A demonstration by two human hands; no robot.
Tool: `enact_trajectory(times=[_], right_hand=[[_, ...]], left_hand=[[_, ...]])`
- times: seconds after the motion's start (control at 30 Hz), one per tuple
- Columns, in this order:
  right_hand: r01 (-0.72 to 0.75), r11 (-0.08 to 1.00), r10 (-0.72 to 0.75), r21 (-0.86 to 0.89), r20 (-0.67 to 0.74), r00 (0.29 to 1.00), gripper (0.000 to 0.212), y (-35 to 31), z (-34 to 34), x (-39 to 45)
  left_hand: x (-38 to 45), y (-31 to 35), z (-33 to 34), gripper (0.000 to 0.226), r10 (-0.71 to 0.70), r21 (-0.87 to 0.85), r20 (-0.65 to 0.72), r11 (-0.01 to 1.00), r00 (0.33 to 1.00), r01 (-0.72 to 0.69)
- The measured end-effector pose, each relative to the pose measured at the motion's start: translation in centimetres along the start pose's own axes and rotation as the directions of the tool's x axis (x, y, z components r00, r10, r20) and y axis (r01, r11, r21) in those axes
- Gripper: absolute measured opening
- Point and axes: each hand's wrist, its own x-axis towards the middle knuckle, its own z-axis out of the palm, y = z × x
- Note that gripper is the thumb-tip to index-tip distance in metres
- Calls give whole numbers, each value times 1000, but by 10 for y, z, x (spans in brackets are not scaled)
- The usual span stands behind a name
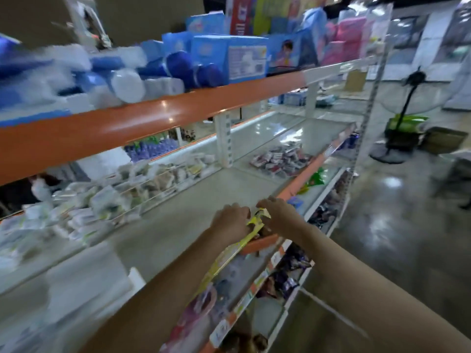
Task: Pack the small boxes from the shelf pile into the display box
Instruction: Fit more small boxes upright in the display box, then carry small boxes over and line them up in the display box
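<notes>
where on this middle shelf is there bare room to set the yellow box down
Bare shelf lies between the white packets on the left and the pile of small boxes farther right, ahead of both hands. It is crowded along the left and around that pile.

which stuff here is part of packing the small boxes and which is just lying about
Part of the job:
- pile of small boxes
- yellow display box
- left hand and right hand, both at the display box

Just lying about:
- blue boxes on the top shelf
- white packets
- floor fan
</notes>
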Motion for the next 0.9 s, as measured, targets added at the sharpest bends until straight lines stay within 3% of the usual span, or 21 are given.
enact_trajectory(times=[0.3, 0.43, 0.7, 0.9], right_hand=[[-186, 983, 186, -8, 90, 978, 41, 112, 5, 64], [-230, 973, 230, -9, 68, 971, 40, 157, -6, 110], [-267, 962, 266, 60, 23, 964, 32, 240, -16, 172], [-226, 968, 225, 108, 23, 974, 21, 305, -27, 227]], left_hand=[[159, 43, 26, 41, 74, -37, 42, 997, 996, -73], [230, 45, 28, 43, 122, -20, 30, 992, 992, -122], [335, 50, 32, 26, 187, -11, -123, 982, 975, -190], [394, 54, 36, 30, 138, 69, -243, 990, 960, -125]])
